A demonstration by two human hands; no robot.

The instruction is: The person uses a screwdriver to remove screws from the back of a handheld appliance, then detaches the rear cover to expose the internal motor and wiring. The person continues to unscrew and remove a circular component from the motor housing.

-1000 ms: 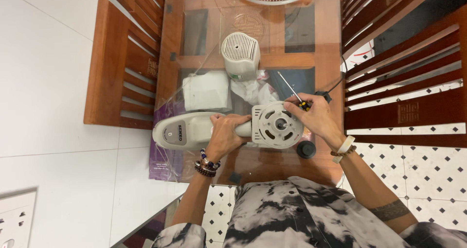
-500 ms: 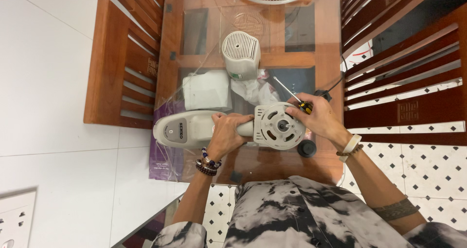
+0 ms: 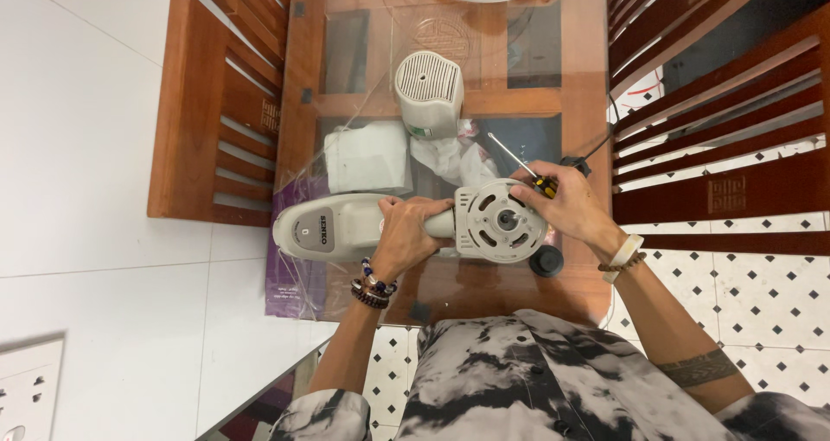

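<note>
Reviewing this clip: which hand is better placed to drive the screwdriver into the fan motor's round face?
Right. The right hand already grips the screwdriver at the rim of the motor housing, so it is likely best placed. The left hand is wrapped around the fan neck, steadying it.

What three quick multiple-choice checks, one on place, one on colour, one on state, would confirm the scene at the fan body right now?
1. Where is the black knob?
A. on the table edge just below the round motor housing
B. on the chair seat
C. on top of the ribbed cover

2. What colour is the screwdriver handle?
A. plain white
B. yellow and black
C. green

3. What is the left hand doing?
A. resting flat on the floor
B. holding the fan grille
C. wrapped around the fan neck

Answers:
1 A: the black knob sits by the motor housing.
2 B: the screwdriver shows it in the right hand.
3 C: the left hand closes on the fan neck.
</note>
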